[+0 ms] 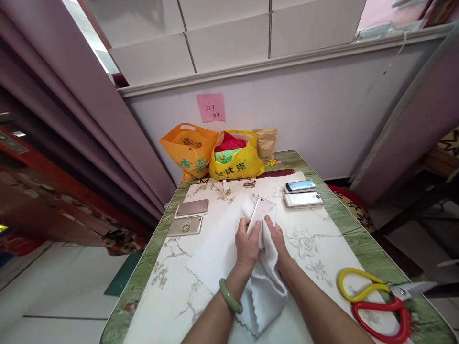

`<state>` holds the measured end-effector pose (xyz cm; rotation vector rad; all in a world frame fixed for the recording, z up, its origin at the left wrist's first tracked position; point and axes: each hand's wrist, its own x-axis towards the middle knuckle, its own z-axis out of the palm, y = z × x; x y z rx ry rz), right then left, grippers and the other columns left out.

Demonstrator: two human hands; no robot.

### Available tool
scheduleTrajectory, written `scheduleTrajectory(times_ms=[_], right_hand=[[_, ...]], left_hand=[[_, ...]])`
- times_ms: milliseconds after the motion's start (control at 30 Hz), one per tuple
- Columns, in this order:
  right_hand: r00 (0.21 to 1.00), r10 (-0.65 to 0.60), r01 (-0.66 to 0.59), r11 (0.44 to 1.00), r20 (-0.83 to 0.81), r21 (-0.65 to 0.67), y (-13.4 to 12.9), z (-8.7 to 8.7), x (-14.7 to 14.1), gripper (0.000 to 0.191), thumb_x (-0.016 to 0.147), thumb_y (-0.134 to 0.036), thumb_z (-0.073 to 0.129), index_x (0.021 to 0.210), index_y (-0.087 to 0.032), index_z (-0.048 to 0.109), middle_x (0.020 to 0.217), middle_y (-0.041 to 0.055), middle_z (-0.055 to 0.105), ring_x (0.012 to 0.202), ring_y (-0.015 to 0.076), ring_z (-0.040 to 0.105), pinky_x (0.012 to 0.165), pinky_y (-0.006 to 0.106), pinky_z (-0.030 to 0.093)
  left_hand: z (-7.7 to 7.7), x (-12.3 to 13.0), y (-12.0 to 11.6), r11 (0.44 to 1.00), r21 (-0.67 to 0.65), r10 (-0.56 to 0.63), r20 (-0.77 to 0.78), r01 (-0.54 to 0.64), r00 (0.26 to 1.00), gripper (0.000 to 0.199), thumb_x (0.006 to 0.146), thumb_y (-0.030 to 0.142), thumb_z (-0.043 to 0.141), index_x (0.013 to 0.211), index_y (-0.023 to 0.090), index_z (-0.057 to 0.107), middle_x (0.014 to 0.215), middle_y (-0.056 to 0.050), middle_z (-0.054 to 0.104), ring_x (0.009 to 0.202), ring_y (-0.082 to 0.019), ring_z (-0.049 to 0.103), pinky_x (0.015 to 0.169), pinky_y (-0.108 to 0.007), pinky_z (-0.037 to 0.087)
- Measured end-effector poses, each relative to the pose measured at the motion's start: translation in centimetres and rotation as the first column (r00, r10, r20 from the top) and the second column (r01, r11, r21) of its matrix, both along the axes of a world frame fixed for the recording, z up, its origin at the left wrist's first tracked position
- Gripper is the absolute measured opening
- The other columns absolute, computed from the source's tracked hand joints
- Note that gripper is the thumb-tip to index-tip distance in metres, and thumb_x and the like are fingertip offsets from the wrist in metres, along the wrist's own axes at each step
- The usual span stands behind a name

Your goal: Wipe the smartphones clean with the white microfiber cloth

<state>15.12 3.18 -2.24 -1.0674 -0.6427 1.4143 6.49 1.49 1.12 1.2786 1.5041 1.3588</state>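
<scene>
My left hand [248, 242], a green bangle [230, 296] on its wrist, grips the lower left side of a smartphone [258, 212] whose pale back with a corner camera faces up. On the phone's right side, my right hand [275, 235] is closed on a white cloth [263, 291] with a zigzag edge. The cloth lies behind the phone and drapes down between my forearms onto the table. Part of the phone's lower end is hidden by my fingers and the cloth.
Two phones [192, 208] lie at left and two more [304, 199] at right. Scissors [382, 298] with yellow and red handles rest at the near right corner. A small bottle [226, 187], an orange bag [195, 155] and a stuffed yellow bag [236, 162] stand toward the wall.
</scene>
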Motion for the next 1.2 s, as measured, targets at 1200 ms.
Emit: scheduleTrajectory(times_ms=[1200], right_hand=[[0.945, 0.327, -0.328, 0.937, 0.025, 0.119, -0.7, 0.8, 0.2, 0.047, 0.071, -0.06, 0.069, 0.09, -0.018, 0.065, 0.067, -0.0007, 0.065, 0.055, 0.0152, 0.057, 0.053, 0.025, 0.043]], left_hand=[[4.9, -10.6, 0.4, 0.992, -0.065, -0.122, -0.197, 0.111, 0.973, 0.029, 0.069, 0.045, 0.071, 0.083, 0.019, 0.069, 0.073, -0.002, 0.065, 0.068, -0.017, 0.057, 0.06, -0.024, 0.042]])
